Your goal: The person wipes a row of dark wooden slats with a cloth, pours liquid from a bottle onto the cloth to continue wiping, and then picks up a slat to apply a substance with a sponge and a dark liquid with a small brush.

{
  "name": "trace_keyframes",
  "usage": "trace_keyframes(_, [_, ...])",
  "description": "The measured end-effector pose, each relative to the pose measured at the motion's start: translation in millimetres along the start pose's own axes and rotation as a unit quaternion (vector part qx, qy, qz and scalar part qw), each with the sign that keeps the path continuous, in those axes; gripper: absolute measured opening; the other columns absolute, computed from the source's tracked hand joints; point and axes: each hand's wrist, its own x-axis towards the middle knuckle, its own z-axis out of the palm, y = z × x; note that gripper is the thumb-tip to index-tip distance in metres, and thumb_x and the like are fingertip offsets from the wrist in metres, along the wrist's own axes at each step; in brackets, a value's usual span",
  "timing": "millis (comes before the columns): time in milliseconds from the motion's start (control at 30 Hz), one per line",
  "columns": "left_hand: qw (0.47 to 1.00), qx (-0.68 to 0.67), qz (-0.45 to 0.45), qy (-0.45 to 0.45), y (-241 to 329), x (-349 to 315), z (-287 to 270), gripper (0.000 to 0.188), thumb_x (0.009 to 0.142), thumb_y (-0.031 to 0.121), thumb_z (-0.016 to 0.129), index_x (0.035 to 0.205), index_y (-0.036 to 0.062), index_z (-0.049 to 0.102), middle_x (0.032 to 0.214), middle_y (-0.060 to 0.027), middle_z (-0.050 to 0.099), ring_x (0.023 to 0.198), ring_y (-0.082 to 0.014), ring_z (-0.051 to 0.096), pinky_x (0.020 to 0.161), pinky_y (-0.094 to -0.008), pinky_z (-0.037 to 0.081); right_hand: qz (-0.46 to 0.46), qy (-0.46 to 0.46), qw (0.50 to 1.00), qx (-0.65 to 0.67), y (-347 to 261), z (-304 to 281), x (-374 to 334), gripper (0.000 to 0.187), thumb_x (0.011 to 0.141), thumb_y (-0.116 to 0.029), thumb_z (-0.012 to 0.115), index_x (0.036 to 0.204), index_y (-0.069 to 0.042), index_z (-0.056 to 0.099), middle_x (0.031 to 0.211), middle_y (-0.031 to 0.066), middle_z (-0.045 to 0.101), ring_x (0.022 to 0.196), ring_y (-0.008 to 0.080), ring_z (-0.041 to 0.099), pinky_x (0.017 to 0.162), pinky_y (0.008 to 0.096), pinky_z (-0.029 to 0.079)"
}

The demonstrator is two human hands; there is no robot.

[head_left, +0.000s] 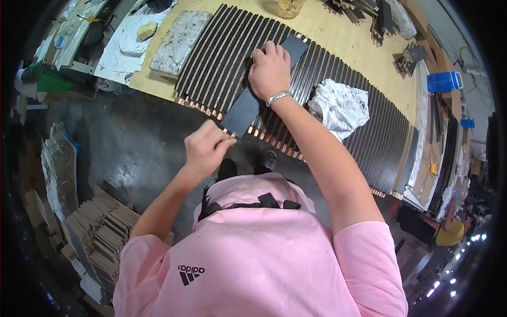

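A flat dark board [244, 112] lies slantwise across a long row of narrow black strips [327, 68] with pale ends, set side by side. My right hand [270, 71], a silver bangle at its wrist, presses on the board's middle with its fingers curled over it. At the board's near end, past the table's edge, my left hand [206, 145] is closed with thumb and fingers pinched together. What lies between those fingertips is too small to make out. Right of my right forearm, a crumpled white cloth [340, 108] with dark stains rests on the strips.
A stained, wrapped block [180, 42] sits left of the strips on the yellowish table [317, 26]. A jar [290, 7] stands at the far edge. Loose dark pieces [409, 58] lie at the far right, near a blue container [444, 82]. Stacked boards [103, 227] are on the floor at left.
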Motion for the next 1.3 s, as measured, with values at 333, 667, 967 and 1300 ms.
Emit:
trace_keyframes(333, [0.867, -0.346, -0.360, 0.011, 12.0, -10.7, 33.4, 0.007, 0.085, -0.001, 0.069, 0.086, 0.0009, 0.063, 0.076, 0.0018, 0.058, 0.064, -0.0027, 0.050, 0.057, -0.0203, 0.041, -0.083, -0.055, 0.989, 0.107, 20.0, -7.9, -8.6, 0.019, 0.069, -0.005, 0.063, 0.088, -0.006, 0.068, 0.096, 0.0122, 0.057, 0.099, 0.0296, 0.053, 0.100, 0.0451, 0.037])
trace_keyframes(667, [0.986, -0.133, -0.080, -0.066, 29.9, 24.8, 29.9, 0.010, 0.079, 0.002, 0.071, 0.089, 0.0038, 0.071, 0.076, -0.0057, 0.058, 0.068, -0.0144, 0.059, 0.061, -0.0275, 0.046, -0.084, -0.046, 0.992, 0.078, 47.8, -9.0, -15.9, 0.049, 0.086, -0.029, 0.060, 0.132, -0.011, 0.057, 0.149, 0.0224, 0.038, 0.140, 0.0388, 0.032, 0.115, 0.0532, 0.025])
trace_keyframes(967, [0.986, -0.079, 0.104, -0.108, 30.6, 36.2, 41.6, 0.012, 0.070, 0.010, 0.077, 0.080, 0.0072, 0.071, 0.073, -0.0046, 0.057, 0.065, -0.0214, 0.060, 0.056, -0.0333, 0.047, -0.085, -0.068, 0.990, 0.095, 49.2, -14.3, -18.9, 0.044, 0.093, -0.029, 0.057, 0.133, -0.010, 0.057, 0.152, 0.0211, 0.033, 0.142, 0.0401, 0.029, 0.117, 0.0470, 0.025])
trace_keyframes(1300, [0.982, -0.072, 0.129, -0.117, 28.6, 40.8, 44.4, 0.009, 0.071, 0.006, 0.075, 0.079, 0.0054, 0.071, 0.069, -0.0058, 0.053, 0.060, -0.0221, 0.057, 0.052, -0.0339, 0.044, -0.079, -0.039, 0.993, 0.078, 49.0, -10.7, -19.9, 0.041, 0.093, -0.029, 0.057, 0.129, -0.009, 0.060, 0.151, 0.0192, 0.037, 0.141, 0.0380, 0.031, 0.117, 0.0458, 0.027])
